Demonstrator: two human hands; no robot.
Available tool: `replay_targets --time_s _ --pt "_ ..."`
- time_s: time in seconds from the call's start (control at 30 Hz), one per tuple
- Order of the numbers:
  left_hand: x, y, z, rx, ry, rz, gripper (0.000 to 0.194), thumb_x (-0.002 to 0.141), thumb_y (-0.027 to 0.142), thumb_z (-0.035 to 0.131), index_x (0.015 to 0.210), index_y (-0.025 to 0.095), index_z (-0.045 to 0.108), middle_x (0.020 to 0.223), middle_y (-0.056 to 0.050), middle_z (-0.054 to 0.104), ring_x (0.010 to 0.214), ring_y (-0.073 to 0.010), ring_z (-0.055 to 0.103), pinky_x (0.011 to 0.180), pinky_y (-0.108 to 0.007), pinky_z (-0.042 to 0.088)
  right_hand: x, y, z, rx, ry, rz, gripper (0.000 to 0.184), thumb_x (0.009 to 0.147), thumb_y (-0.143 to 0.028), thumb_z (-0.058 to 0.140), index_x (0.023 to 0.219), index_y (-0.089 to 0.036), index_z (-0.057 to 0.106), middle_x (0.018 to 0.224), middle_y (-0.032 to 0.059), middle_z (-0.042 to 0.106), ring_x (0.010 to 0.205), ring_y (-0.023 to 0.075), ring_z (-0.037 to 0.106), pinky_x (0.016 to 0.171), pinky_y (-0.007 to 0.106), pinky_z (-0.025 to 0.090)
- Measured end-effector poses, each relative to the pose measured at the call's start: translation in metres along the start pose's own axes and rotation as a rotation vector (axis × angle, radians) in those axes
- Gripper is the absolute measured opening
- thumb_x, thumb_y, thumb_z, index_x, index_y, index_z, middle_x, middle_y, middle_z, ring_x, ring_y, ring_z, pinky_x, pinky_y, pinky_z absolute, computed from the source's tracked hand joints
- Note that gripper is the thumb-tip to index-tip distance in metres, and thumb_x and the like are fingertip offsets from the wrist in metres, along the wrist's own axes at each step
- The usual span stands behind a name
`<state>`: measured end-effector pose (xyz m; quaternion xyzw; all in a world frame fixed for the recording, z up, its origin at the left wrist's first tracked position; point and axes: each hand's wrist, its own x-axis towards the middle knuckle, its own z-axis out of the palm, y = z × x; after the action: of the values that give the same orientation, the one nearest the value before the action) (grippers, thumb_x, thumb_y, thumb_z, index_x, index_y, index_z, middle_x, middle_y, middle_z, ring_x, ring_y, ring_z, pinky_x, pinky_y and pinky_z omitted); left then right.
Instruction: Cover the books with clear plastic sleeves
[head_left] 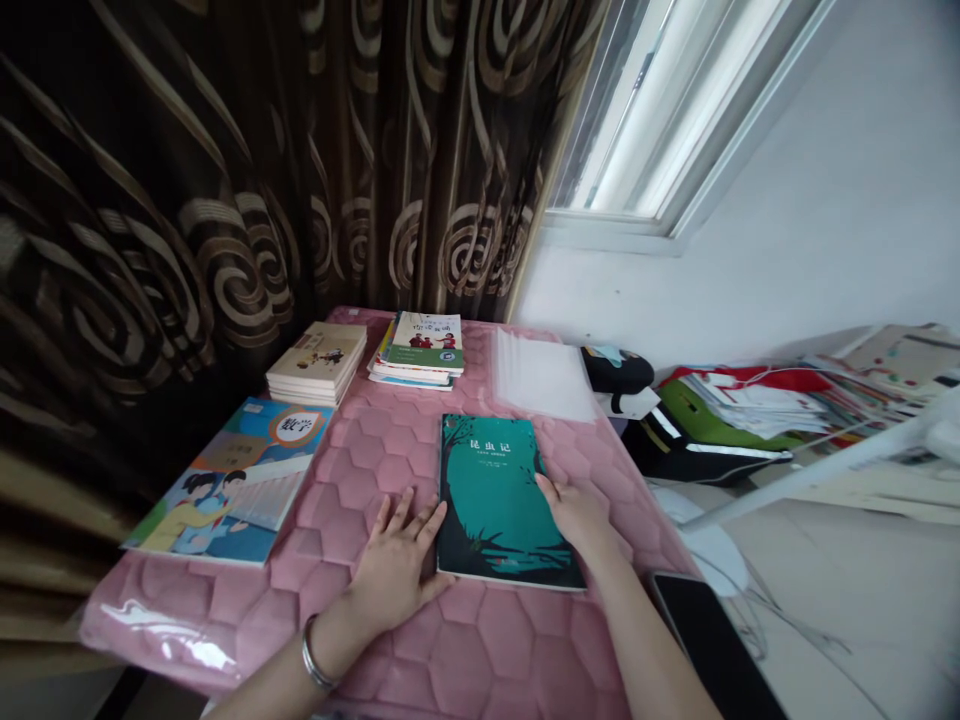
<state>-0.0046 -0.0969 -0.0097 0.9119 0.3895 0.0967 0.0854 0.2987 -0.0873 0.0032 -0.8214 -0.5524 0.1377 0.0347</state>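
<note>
A teal book with a dark tree-and-grass border and white Chinese title [499, 500] lies face up on the pink quilted tabletop [472, 625]. My left hand [397, 565], with a silver bangle on its wrist, lies palm down at the book's left side. Its fingers are spread, and the thumb reaches the lower left corner. On the right edge of the book is my right hand [581, 515], with a fingertip over the cover. The rest of its fingers are mostly hidden at the edge.
A blue textbook [232, 485] and a stack of tan books [319, 362] lie left. Mixed books [420, 345] and clear plastic sleeves [544, 375] stand at the back. A black phone [712, 640] is at lower right, beside a white lamp-like stand [705, 550]. Dark curtains [300, 180] hang behind.
</note>
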Motion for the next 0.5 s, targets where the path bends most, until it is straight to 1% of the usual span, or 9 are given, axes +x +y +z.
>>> replay_targets --time_s 0.13,0.23,0.3,0.4,0.5 --pt "0.0 -0.001 0.003 -0.005 0.02 -0.002 0.08 0.087 0.064 0.045 0.152 0.027 0.017 0.15 -0.006 0.043 0.144 -0.0345 0.019 0.114 -0.059 0.019 0.0 -0.001 -0.001 -0.036 0.017 -0.022 0.057 0.1 -0.045 0.021 0.11 -0.019 0.07 0.102 0.0121 0.073 0.101 0.0261 0.066 0.082 0.032 0.046" --pt "0.0 -0.002 0.005 -0.011 0.025 0.001 0.08 0.087 0.063 0.046 0.152 0.028 0.017 0.15 -0.007 0.042 0.144 -0.0336 0.019 0.114 -0.058 0.019 -0.001 -0.005 -0.004 -0.084 0.018 -0.01 0.057 0.101 -0.044 0.021 0.109 -0.018 0.07 0.1 0.013 0.073 0.099 0.0262 0.067 0.081 0.033 0.046" --pt "0.0 -0.002 0.005 -0.017 0.017 -0.002 0.08 0.087 0.063 0.047 0.152 0.027 0.018 0.149 -0.007 0.043 0.145 -0.0341 0.018 0.114 -0.058 0.018 -0.004 -0.01 -0.007 -0.116 0.012 0.007 0.06 0.101 -0.044 0.019 0.107 -0.015 0.07 0.099 0.0152 0.073 0.097 0.0271 0.068 0.08 0.034 0.047" --pt "0.001 -0.002 0.003 -0.022 -0.004 -0.007 0.08 0.087 0.062 0.047 0.152 0.026 0.019 0.15 -0.007 0.042 0.144 -0.0353 0.018 0.114 -0.059 0.018 -0.01 -0.019 -0.011 -0.212 0.042 0.045 0.063 0.1 -0.045 0.02 0.1 -0.008 0.07 0.098 0.0215 0.071 0.093 0.0304 0.069 0.078 0.037 0.048" --pt "0.001 -0.001 0.001 -0.022 -0.007 -0.011 0.079 0.086 0.063 0.047 0.152 0.027 0.02 0.15 -0.006 0.041 0.144 -0.0353 0.02 0.114 -0.059 0.019 -0.015 -0.025 -0.012 -0.286 0.125 0.052 0.057 0.1 -0.044 0.025 0.107 -0.005 0.066 0.096 0.0238 0.07 0.089 0.0319 0.069 0.075 0.038 0.048"
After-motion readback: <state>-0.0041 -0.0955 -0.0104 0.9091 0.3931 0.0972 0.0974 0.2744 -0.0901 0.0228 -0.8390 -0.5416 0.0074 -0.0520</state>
